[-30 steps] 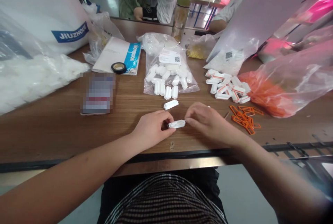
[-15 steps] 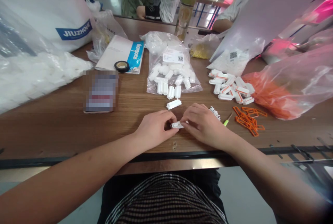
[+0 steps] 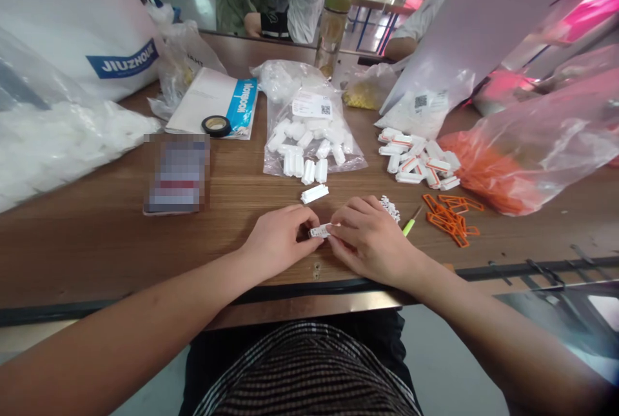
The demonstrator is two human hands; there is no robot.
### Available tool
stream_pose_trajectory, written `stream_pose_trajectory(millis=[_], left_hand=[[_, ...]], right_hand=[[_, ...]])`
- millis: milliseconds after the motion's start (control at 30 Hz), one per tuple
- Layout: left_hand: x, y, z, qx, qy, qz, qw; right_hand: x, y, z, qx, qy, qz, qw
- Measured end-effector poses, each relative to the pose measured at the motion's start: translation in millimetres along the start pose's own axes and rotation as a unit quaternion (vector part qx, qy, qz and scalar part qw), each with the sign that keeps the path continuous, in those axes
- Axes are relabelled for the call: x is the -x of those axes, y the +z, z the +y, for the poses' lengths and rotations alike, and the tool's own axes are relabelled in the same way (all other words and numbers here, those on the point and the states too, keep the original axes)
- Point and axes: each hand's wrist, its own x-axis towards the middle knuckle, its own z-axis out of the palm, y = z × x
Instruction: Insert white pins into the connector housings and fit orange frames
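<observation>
Between my two hands, just above or on the wooden table, is a small white plastic housing (image 3: 318,231) with a row of dark openings on top. My left hand (image 3: 279,235) pinches its left end between thumb and fingers. At the other end, the fingers of my right hand (image 3: 371,238) close over the housing and hide part of it. A similar white housing (image 3: 314,193) lies just beyond my hands. Small white clips (image 3: 390,208) are heaped past my right hand, beside a thin tool with a yellow-green handle (image 3: 409,227). Orange rectangular frames (image 3: 452,217) lie farther right.
A clear bag of white housings (image 3: 314,126) lies behind my hands. At right are white-and-orange pieces (image 3: 420,159) and a bag of orange parts (image 3: 512,164). A phone (image 3: 177,174), black tape roll (image 3: 216,125) and notebook (image 3: 207,100) lie left. A bottle (image 3: 333,32) stands behind.
The view has shifted slightly, so everything sits a little farther left. My right fingers have shifted a little on the housing, while my left hand keeps its pinch.
</observation>
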Motion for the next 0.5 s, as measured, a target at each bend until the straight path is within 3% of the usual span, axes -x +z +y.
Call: stream_pose_trajectory(millis=[100, 167, 300, 367, 500], left_hand=[[-0.1, -2.2, 2.3, -0.005, -0.006, -0.010, 1.000], [-0.3, -3.5, 3.6, -0.012, -0.008, -0.015, 1.000], [-1.0, -4.3, 4.2, -0.015, -0.008, -0.015, 1.000], [-1.2, -3.9, 3.9, -0.014, -0.009, -0.014, 1.000], [-1.2, -3.5, 3.2, -0.011, -0.008, -0.012, 1.000]], right_hand=[[8.4, -9.0, 28.9, -0.073, 0.067, 0.035, 0.994], [16.5, -15.0, 60.1, -0.086, 0.169, 0.064, 0.980], [28.5, -19.0, 116.5, -0.104, 0.363, -0.007, 0.926], [30.1, -17.2, 130.5, -0.130, 0.397, -0.050, 0.907], [29.2, -13.8, 138.0, -0.103, 0.396, -0.072, 0.909]])
